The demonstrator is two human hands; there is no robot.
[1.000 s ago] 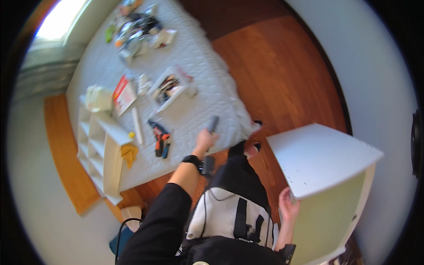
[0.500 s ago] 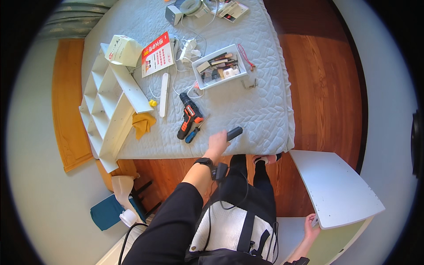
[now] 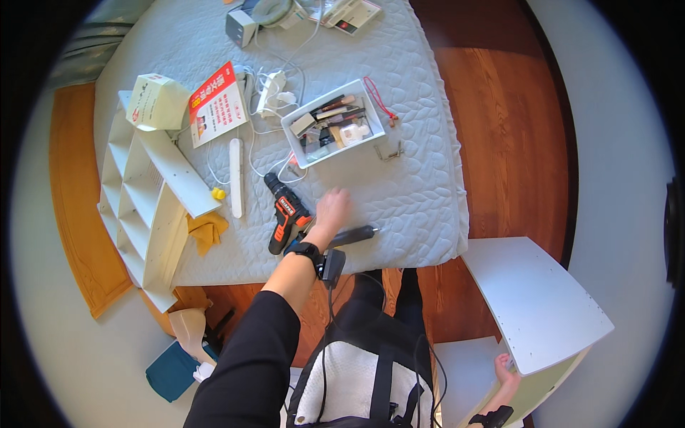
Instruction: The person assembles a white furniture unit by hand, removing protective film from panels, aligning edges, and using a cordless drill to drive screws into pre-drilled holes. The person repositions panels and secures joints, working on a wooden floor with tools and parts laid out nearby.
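My left hand (image 3: 333,211) reaches over the quilted bed with its fingers forward, and I see nothing in it. Beside its wrist a dark, slim tool with a thin metal tip (image 3: 353,236) lies on the bed. Left of the hand rests an orange and black cordless drill (image 3: 287,212). A blue-handled screwdriver (image 3: 293,244) is mostly hidden behind my wrist. At the lower right my right hand (image 3: 505,369) has its fingers curled round the near edge of a white cabinet (image 3: 539,307), by its corner.
On the bed (image 3: 421,192) stands a white bin (image 3: 334,123) of small items, with loose screws (image 3: 389,151) near it. A white shelf unit (image 3: 146,185) leans at the left, with a paper box (image 3: 157,102) on it. A red-and-white book (image 3: 217,104), power strip (image 3: 270,93) and cables lie behind.
My left hand has let go of the dark tool, which now lies on the bed, and has moved forward past it. The view has shifted; my right hand stays at the cabinet edge.
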